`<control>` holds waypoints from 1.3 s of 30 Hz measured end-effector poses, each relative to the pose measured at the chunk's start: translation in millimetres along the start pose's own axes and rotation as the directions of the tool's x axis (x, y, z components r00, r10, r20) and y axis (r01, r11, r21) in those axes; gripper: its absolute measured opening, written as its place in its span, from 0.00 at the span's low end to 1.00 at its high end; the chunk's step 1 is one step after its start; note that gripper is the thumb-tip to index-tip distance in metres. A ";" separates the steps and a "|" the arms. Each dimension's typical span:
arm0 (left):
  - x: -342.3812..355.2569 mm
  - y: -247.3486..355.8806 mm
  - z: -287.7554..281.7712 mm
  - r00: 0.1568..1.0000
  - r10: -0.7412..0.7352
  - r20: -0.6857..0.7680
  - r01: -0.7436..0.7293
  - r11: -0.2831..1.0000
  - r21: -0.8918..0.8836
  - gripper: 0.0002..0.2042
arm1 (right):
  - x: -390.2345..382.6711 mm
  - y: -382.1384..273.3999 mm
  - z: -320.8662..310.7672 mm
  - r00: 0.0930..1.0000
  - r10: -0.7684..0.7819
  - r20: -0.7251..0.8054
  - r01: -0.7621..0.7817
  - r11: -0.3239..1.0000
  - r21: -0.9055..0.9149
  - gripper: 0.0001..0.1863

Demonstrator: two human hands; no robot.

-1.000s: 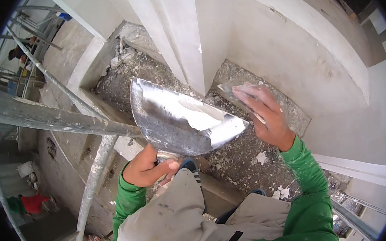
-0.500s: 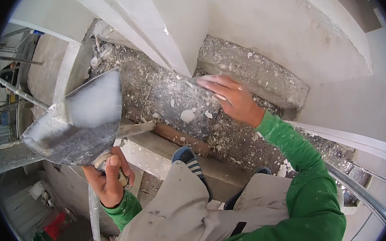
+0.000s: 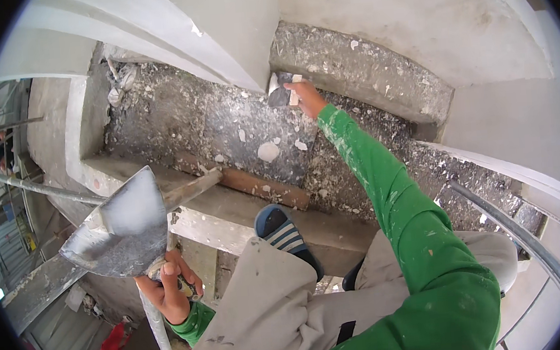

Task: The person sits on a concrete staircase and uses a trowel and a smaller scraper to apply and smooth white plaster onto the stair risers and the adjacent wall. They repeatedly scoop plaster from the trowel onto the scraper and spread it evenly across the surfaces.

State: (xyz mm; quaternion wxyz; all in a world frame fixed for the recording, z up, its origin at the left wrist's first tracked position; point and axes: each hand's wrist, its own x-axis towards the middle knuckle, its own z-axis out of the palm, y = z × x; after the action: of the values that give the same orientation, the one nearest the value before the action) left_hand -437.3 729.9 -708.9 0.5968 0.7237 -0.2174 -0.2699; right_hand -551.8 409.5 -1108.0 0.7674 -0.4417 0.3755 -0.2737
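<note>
Plainly, left hand (image 3: 169,290) grips wide blade (image 3: 126,230) beyond thumb; right hand (image 3: 309,99) holds small scraper (image 3: 280,97) ahead, beside column (image 3: 232,30).

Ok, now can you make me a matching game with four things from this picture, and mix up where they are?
Things
1. wide grey metal blade with white smears
2. small flat scraper with a pale handle
3. blue sandal with white stripes
4. round white patch

Places
A. next to the beige cloth trousers
B. in the bare left hand
C. on the grey, white-speckled floor
D. in the bare right hand

Right pairs: 1-B, 2-D, 3-A, 4-C
</note>
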 end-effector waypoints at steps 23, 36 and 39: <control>1.5 0.3 8.3 0.995 -0.081 0.062 0.089 0.988 -0.126 0.22 | -60.9 -251.0 113.6 0.987 0.116 0.111 -0.129 0.984 0.119 0.09; 8.2 16.0 27.5 0.967 -0.050 0.252 0.115 0.961 -0.250 0.21 | -146.5 -472.1 186.8 0.913 -0.146 0.382 0.090 0.983 0.159 0.06; 8.2 15.2 33.2 0.954 -0.044 0.295 0.125 0.957 -0.262 0.21 | -158.7 -507.8 207.1 0.915 -0.250 0.317 0.264 0.964 -0.001 0.08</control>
State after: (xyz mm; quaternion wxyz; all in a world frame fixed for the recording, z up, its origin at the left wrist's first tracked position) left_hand -452.6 697.0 -699.7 0.6423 0.5949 -0.2301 -0.4250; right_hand -517.4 393.1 -538.4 0.7649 -0.5417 0.1931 -0.2903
